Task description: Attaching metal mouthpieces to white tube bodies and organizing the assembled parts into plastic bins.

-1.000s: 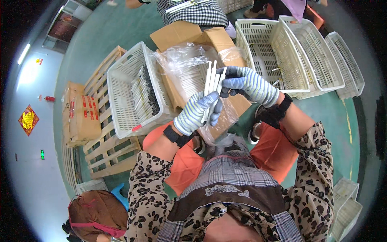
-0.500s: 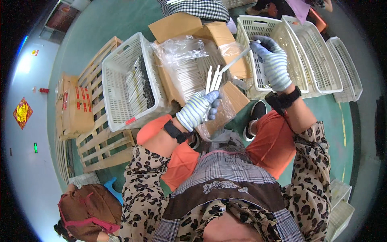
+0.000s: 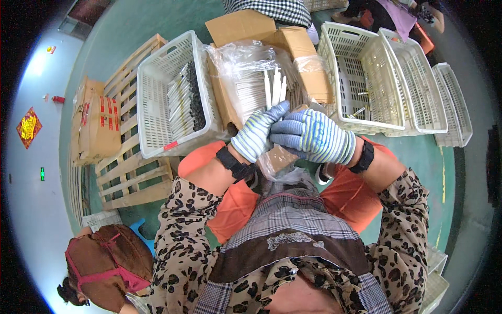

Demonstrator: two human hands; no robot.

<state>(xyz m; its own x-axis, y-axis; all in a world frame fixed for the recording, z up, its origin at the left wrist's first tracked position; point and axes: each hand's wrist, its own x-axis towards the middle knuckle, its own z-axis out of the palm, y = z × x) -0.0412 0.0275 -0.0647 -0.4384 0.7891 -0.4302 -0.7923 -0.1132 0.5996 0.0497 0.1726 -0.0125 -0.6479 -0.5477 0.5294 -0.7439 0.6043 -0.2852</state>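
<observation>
My left hand point(image 3: 254, 137), in a striped glove, is closed round several slim white pen-like sticks point(image 3: 276, 90) that point upward from its fingers. Pressed against it is my right hand point(image 3: 315, 137), gloved alike, its fingers bent together at the lower part of the bundle. What those fingers pinch is hidden. Both hands are over the near side of an open cardboard box point(image 3: 239, 27). Inside the box, a clear plastic bag point(image 3: 230, 55) surrounds rows of similar white sticks point(image 3: 250, 95).
Left of the box, a white crate point(image 3: 142, 118) holds sticks with dark ends; a wooden pallet point(image 3: 130, 191) and taped carton point(image 3: 97, 118) lie beyond. A white crate point(image 3: 328, 68) with a few small pieces and further crates point(image 3: 418, 73) stand right. Other people are nearby.
My right hand has come down and left from above the right crate, where it held a thin stick, to meet my left hand. The left hand keeps its bundle, and the view has shifted slightly.
</observation>
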